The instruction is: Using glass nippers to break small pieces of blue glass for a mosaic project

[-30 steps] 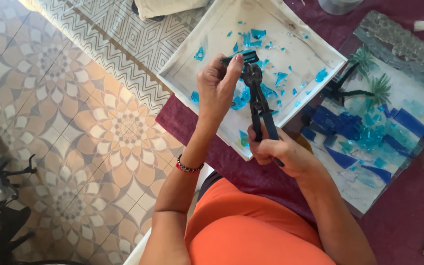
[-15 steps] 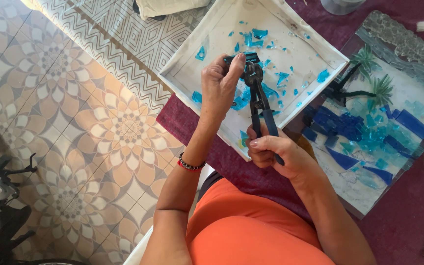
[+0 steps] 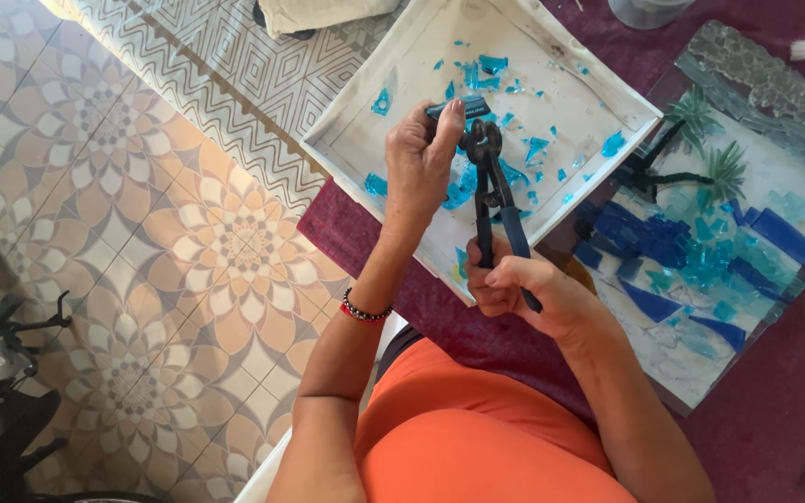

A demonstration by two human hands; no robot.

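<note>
Left hand pinches a dark blue glass piece over the white tray, feeding it into the nippers. Right hand is wrapped tight round the handles. Nipping step, I'd say; next squeeze wants firm, even pressure.

Your worktop, covered in a maroon cloth, carries a white tray strewn with blue glass shards, just beside a mosaic panel.
</note>
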